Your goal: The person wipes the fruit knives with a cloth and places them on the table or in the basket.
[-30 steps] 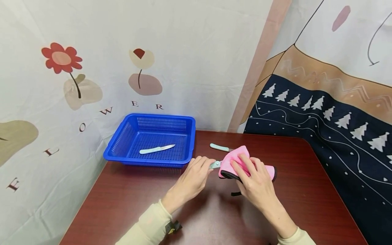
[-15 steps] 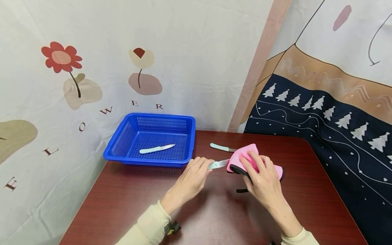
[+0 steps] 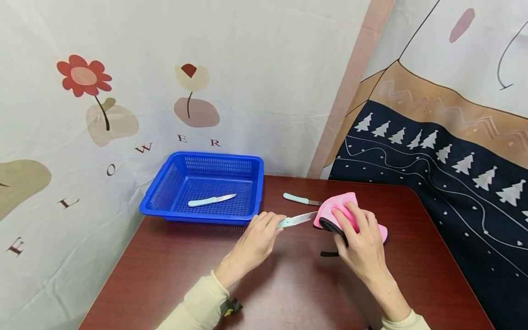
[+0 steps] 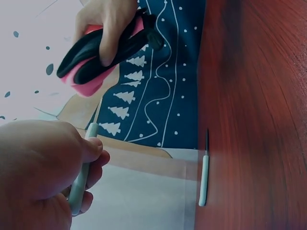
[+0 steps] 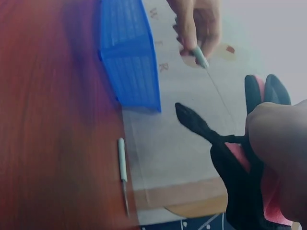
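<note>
My left hand (image 3: 253, 243) grips the pale green handle of a knife (image 3: 294, 221), its blade pointing right. A folded pink cloth with black edging (image 3: 339, 208) is held in my right hand (image 3: 363, 243). In the head view the knife's tip comes right up to the cloth's left edge. The left wrist view shows my fingers curled round the handle (image 4: 80, 184). From the right wrist, the cloth (image 5: 240, 182) appears bunched in the fist, and a black loop tab (image 5: 192, 120) sticks out from it.
A second knife (image 3: 296, 198) lies on the brown table (image 3: 288, 293), behind the cloth. To the left stands a blue perforated basket (image 3: 260, 188) with a third knife (image 3: 202, 202) in it. A printed curtain (image 3: 268, 91) hangs behind the table.
My right hand has moved right with the cloth, sliding off the blade and exposing nearly all of it. The left hand with the knife has shifted slightly left.
</note>
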{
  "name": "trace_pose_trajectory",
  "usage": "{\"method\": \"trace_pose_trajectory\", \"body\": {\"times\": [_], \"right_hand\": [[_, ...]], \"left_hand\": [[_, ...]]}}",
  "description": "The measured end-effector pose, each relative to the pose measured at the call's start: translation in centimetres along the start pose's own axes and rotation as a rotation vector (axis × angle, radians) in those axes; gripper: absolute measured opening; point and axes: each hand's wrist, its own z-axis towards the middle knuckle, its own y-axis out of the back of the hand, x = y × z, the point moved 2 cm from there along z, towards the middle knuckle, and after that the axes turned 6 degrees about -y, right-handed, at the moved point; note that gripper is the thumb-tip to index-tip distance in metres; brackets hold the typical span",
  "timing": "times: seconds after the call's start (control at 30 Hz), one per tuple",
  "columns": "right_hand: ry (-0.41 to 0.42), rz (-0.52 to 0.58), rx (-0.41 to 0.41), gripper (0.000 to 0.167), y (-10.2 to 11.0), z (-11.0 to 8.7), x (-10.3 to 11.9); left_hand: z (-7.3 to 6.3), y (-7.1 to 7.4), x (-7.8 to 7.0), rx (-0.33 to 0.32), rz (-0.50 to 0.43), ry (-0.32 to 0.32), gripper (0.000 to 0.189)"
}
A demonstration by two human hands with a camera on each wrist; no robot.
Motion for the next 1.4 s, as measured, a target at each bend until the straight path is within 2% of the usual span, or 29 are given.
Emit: {"method": "trace_pose_trajectory", "body": {"times": [0.13, 0.3, 0.43, 0.57, 0.67, 0.9, 1.1, 1.4], "right_hand": [[0.074, 0.044, -0.015, 0.042, -0.6, -0.2, 1.2], [0.185, 0.059, 0.009, 0.041, -1.5, -0.3, 2.8], [0.253, 0.072, 0.041, 0.039, -2.1, -0.3, 3.8], [0.289, 0.056, 0.092, 0.039, -2.6, -0.4, 4.2], [0.292, 0.029, 0.122, 0.040, -2.7, -0.6, 4.2], [0.270, -0.013, 0.144, 0.039, -2.6, -0.6, 4.0], [0.238, -0.031, 0.132, 0.065, -2.4, -0.4, 3.6], [0.196, -0.060, 0.135, 0.069, -2.0, -0.2, 2.5]], "left_hand": [[0.1, -0.2, -0.1, 0.010, -0.013, 0.020, 0.024], [0.4, -0.4, -0.3, 0.009, -0.018, 0.038, 0.022], [0.7, -0.4, -0.6, 0.003, -0.013, 0.024, 0.021], [1.0, -0.4, -0.8, -0.001, -0.020, -0.013, 0.029], [1.0, -0.5, -1.0, -0.008, -0.024, -0.036, 0.034], [0.9, -0.5, -0.8, -0.035, -0.039, -0.042, 0.025], [0.8, -0.2, -0.7, -0.043, -0.054, -0.039, 0.022], [0.6, 0.1, -0.6, -0.049, -0.047, -0.051, 0.024]]}}
